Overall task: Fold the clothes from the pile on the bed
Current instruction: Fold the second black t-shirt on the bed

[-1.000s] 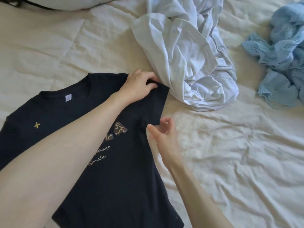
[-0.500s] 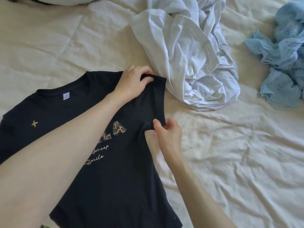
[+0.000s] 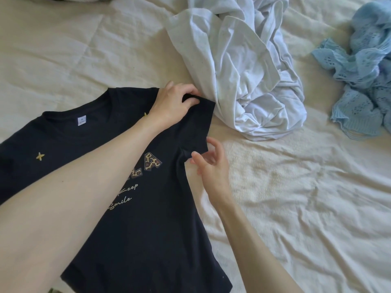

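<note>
Three garments: a dark T-shirt (image 3: 131, 229) lies spread face up on the bed (image 3: 296, 208); a crumpled white garment (image 3: 243, 66) sits just beyond its right sleeve; a bunched blue knit (image 3: 359, 81) lies well apart at the far right.
Shirt position: collar toward the upper left, hem toward the lower edge of view, printed chest partly hidden under the left forearm.
Left hand (image 3: 172, 104): fingers curled around the shoulder seam at the top of the right sleeve (image 3: 201, 127), pinching a small ridge of cloth.
Right hand (image 3: 209, 166): hovering at the underarm edge of that sleeve, fingers loosely parted, holding nothing; whether a fingertip brushes the cloth I cannot tell.
Handling: judged thin, light cotton jersey, soft and limp; it will sag and crease wherever it is unsupported, and it grips the bedcover enough to drag rather than slide.
Where to hold: likely best at seams and hems, since shoulder seam, sleeve cuff and side seam give firmer edges than the open body.
Next step: probably the sleeve gets flattened or turned inward, needing a second pinch at the cuff.
Risk: the white garment touches the sleeve corner and could get caught in the fold.
</note>
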Demonstrator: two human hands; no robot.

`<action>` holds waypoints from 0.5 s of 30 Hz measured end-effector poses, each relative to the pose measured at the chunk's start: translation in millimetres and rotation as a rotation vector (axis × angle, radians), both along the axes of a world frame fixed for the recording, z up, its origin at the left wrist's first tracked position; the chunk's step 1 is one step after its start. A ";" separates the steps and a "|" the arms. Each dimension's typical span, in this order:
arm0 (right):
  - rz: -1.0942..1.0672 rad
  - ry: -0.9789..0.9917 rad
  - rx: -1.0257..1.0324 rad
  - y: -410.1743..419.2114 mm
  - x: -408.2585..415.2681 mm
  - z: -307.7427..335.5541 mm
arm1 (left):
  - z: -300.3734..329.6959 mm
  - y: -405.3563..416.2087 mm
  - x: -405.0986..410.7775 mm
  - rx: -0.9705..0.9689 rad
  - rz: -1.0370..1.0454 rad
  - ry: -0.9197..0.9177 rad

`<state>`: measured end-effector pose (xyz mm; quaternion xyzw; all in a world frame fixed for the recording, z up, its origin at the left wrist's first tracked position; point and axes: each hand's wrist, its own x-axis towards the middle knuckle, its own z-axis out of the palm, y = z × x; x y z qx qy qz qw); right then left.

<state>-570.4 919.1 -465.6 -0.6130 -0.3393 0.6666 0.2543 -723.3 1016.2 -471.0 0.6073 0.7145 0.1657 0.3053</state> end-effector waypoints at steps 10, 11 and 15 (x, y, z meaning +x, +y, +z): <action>0.239 -0.050 0.326 1.2 12.7 -1.5 | 2.4 1.9 -5.3 -0.006 0.024 -0.059; 0.294 -0.071 0.347 2.2 12.6 -2.4 | 2.2 1.7 -6.0 -0.008 0.027 -0.067; 0.607 -0.280 0.452 8.2 13.5 -7.2 | 1.1 2.1 -7.8 -0.020 0.035 -0.097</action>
